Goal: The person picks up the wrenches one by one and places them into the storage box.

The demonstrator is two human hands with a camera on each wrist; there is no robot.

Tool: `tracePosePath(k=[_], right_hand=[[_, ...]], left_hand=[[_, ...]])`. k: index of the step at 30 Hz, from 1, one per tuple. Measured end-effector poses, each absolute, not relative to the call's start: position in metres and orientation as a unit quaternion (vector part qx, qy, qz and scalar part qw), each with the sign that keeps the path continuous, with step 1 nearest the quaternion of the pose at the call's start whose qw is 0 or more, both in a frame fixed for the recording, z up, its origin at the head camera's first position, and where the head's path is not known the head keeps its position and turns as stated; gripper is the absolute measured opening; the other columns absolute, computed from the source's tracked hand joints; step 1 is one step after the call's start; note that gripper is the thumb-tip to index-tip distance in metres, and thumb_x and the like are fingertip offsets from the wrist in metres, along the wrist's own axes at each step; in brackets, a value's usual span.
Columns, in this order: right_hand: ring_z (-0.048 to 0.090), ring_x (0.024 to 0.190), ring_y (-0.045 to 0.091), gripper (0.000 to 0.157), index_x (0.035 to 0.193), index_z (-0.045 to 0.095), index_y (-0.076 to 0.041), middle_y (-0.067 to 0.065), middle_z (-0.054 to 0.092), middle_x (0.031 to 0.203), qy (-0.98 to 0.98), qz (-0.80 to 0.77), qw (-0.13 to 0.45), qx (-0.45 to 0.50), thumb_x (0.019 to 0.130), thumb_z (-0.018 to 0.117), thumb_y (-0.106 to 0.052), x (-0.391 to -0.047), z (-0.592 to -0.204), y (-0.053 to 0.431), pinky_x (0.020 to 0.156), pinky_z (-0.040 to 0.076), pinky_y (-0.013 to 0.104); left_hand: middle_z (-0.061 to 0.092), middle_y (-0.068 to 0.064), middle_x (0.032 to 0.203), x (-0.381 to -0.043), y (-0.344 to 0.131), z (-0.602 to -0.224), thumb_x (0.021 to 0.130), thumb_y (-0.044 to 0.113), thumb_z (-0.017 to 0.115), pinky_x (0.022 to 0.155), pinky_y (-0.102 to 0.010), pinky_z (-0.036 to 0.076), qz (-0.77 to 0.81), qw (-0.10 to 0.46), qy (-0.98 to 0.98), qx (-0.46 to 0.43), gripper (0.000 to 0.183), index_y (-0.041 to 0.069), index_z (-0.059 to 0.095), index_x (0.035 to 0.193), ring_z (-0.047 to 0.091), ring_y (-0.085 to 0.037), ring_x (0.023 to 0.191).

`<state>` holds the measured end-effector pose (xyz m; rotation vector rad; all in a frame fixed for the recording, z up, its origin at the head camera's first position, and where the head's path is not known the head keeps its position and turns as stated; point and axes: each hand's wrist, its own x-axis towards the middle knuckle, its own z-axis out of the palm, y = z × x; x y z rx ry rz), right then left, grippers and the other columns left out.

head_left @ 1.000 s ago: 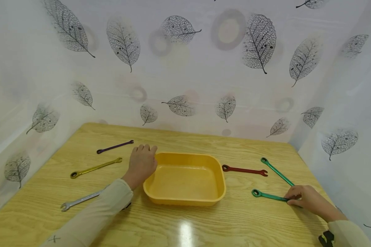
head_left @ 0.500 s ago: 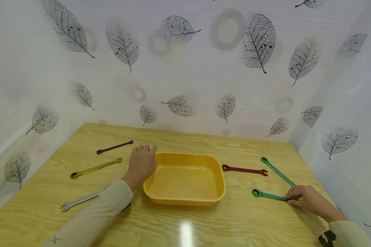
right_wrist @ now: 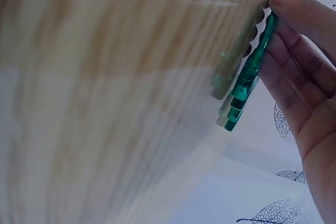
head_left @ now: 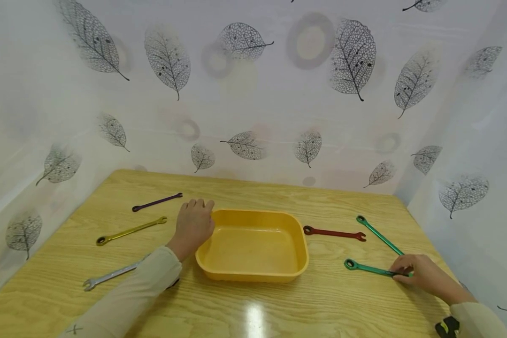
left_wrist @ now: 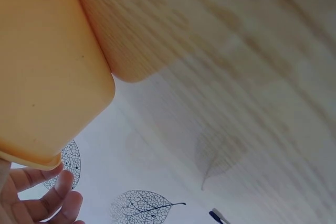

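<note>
In the head view a yellow plastic tub (head_left: 253, 251) sits mid-table. My left hand (head_left: 194, 227) grips its left rim at the far corner; the left wrist view shows the fingers (left_wrist: 50, 200) under the lip of the tub wall (left_wrist: 47, 72). At the right, my right hand (head_left: 426, 278) pinches the near end of a green ratchet wrench (head_left: 368, 269), its ring end pointing left. Close up in the right wrist view, thumb and fingers hold that green shaft low over the tabletop. A second green wrench (head_left: 380, 234) lies just beyond, its near end hidden by the hand.
A red wrench (head_left: 335, 233) lies between the tub and the green ones. Left of the tub are a purple wrench (head_left: 157, 202), a yellow-gold wrench (head_left: 131, 230) and a silver wrench (head_left: 110, 275), partly covered by the left sleeve. A leaf-print curtain (head_left: 257, 103) surrounds the wooden table (head_left: 219, 310).
</note>
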<state>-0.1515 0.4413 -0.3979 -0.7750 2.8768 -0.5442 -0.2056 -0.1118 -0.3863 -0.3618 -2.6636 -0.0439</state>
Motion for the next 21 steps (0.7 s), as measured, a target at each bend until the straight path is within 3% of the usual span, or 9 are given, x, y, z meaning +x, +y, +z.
tracePosePath(k=[21], right_hand=[[0.053,0.069,-0.012,0.012,0.082,0.069,-0.011,-0.002,0.066,0.077,0.939,-0.196,0.028,-0.280,0.079,0.074,-0.021,-0.1507,-0.3956,0.4369,0.056,0.048,0.019]], left_hand=[[0.063,-0.014,0.088,-0.2034,-0.1115,-0.3842,0.080,0.015,0.066,0.076,-0.043,0.049,-0.021,0.227,-0.965,-0.132,0.026,0.006,0.062,0.104,0.058,-0.030,0.082]])
